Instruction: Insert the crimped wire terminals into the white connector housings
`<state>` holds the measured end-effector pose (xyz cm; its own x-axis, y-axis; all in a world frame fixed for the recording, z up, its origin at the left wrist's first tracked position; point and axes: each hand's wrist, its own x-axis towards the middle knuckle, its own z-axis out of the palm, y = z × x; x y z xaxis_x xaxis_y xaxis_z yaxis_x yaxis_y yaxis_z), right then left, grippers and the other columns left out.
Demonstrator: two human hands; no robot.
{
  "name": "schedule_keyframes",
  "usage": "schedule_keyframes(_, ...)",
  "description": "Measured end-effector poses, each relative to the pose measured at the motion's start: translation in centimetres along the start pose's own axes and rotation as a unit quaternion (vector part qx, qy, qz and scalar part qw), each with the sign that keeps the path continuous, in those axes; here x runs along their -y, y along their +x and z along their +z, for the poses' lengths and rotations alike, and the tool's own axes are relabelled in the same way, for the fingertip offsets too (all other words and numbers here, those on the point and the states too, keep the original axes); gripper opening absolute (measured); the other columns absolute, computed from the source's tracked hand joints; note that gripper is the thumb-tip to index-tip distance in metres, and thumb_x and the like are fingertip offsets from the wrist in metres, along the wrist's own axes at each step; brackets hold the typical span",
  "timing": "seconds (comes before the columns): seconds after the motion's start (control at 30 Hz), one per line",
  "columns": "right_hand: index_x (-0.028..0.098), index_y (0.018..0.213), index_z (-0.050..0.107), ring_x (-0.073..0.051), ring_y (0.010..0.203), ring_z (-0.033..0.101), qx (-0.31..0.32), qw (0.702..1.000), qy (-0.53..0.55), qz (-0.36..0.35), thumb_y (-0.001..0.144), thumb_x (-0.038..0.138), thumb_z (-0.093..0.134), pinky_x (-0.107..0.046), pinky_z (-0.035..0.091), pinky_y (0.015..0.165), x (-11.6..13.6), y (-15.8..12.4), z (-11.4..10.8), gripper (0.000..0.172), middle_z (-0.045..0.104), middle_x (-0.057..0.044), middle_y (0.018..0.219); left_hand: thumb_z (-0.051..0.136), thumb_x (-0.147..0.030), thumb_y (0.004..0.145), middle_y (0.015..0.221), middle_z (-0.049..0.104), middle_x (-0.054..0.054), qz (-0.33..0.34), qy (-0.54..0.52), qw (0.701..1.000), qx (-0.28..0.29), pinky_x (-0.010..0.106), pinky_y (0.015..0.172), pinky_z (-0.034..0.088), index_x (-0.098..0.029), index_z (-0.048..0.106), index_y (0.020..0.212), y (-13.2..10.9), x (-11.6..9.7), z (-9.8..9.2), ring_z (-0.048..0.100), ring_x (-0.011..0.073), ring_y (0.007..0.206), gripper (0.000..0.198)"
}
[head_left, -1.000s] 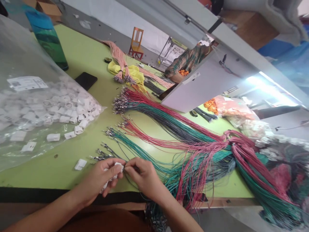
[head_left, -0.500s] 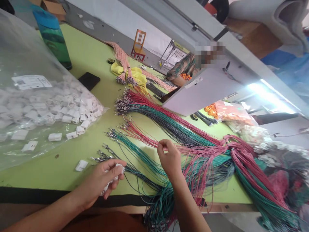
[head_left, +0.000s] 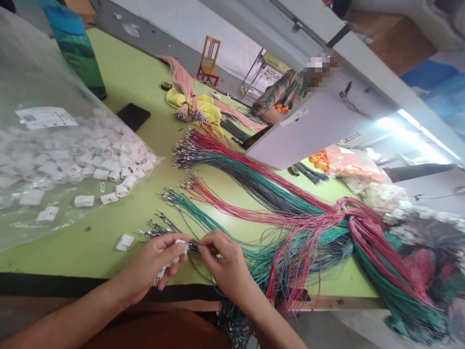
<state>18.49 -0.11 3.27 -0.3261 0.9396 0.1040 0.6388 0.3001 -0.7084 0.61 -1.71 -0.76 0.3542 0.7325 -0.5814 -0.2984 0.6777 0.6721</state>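
The left hand (head_left: 152,264), at the lower centre of the frame, closes thumb and forefinger on a white housing (head_left: 180,245); the other fingers curl beneath it; more white parts appear to sit in the palm, though the view is too small to confirm this. The right hand (head_left: 225,261), just to its right, pinches a thin wire (head_left: 194,248) close to the metal end; that end lies at the face of the housing; whether it has entered a cavity cannot be told.

Probable faults, as a judgement:

1. Wrong cavity; the openings are small and the fingertips cover them, so alignment depends on touch.
2. Bent terminal; the pinch sits back from the tip, so a skewed push can buckle the wire rather than seat it.
3. Snagging; the wire runs back into the green wires (head_left: 203,218), which cross the red wires (head_left: 254,213) toward the tangled bundle at the centre right; a pull can drag neighbouring wires and tighten the tangle.
4. Dropped housing; the hold is a two-finger pinch near the lower edge of the table (head_left: 127,82); a slip can send the part off the edge or among the bare terminals (head_left: 156,231) just above the left hand.
5. Mix-up; a loose housing (head_left: 124,242) lies just left of the hand and can be mistaken for the one in use.
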Motion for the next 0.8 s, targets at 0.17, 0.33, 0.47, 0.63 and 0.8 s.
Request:
schedule_keyframes(0.17, 0.018, 0.071, 0.056, -0.012, 0.061, 0.052, 0.019, 0.997, -0.068, -0.009, 0.083, 0.010, 0.050, -0.024, 0.040, 0.061, 0.4, -0.1, -0.5, 0.015, 0.058, -0.001, 0.068, 0.066, -0.043, 0.078, 0.072, 0.057, -0.001, -0.002, -0.003, 1.000, 0.001, 0.013, 0.031, 0.033, -0.015, 0.059, 0.109, -0.1, -0.2, 0.1, 0.044, 0.0064, 0.048, 0.042)
schedule_keyframes(0.33, 0.018, 0.072, 0.054, -0.011, 0.060, 0.051, 0.047, 0.992, -0.114, -0.026, 0.080, 0.007, 0.050, -0.026, 0.037, 0.065, 0.7, -0.1, -1.0, 0.014, 0.060, 0.000, 0.067, 0.066, -0.042, 0.078, 0.072, 0.057, -0.001, -0.002, -0.002, 1.000, -0.004, 0.013, 0.031, 0.032, -0.015, 0.059, 0.109, -0.2, -0.2, 0.2, 0.043, 0.0062, 0.048, 0.041)
schedule_keyframes(0.47, 0.018, 0.070, 0.053, -0.010, 0.059, 0.050, 0.068, 0.990, -0.123, -0.026, 0.079, 0.006, 0.050, -0.027, 0.036, 0.067, 0.8, 0.0, -1.4, 0.015, 0.058, 0.002, 0.065, 0.066, -0.041, 0.078, 0.071, 0.056, -0.002, -0.001, 0.001, 1.000, -0.006, 0.013, 0.030, 0.032, -0.015, 0.059, 0.109, -0.1, -0.1, 0.1, 0.043, 0.0063, 0.047, 0.041)
schedule_keyframes(0.63, 0.017, 0.070, 0.054, -0.010, 0.060, 0.050, 0.093, 0.987, -0.127, -0.014, 0.080, 0.006, 0.049, -0.027, 0.036, 0.069, 0.7, 0.1, -1.4, 0.015, 0.057, 0.002, 0.064, 0.064, -0.043, 0.078, 0.070, 0.057, -0.001, 0.018, 0.037, 0.999, -0.011, 0.013, 0.030, 0.033, -0.015, 0.058, 0.111, 0.2, 0.0, 0.1, 0.044, 0.0071, 0.048, 0.044)
schedule_keyframes(0.8, 0.018, 0.069, 0.054, -0.011, 0.061, 0.051, 0.090, 0.992, -0.094, -0.006, 0.079, 0.007, 0.051, -0.026, 0.038, 0.068, 1.0, 0.1, -1.1, 0.015, 0.059, 0.002, 0.064, 0.063, -0.045, 0.076, 0.063, 0.055, -0.003, 0.028, 0.102, 0.994, -0.020, 0.015, 0.030, 0.033, -0.014, 0.060, 0.111, 0.2, 0.3, 0.3, 0.041, 0.0063, 0.041, 0.047)
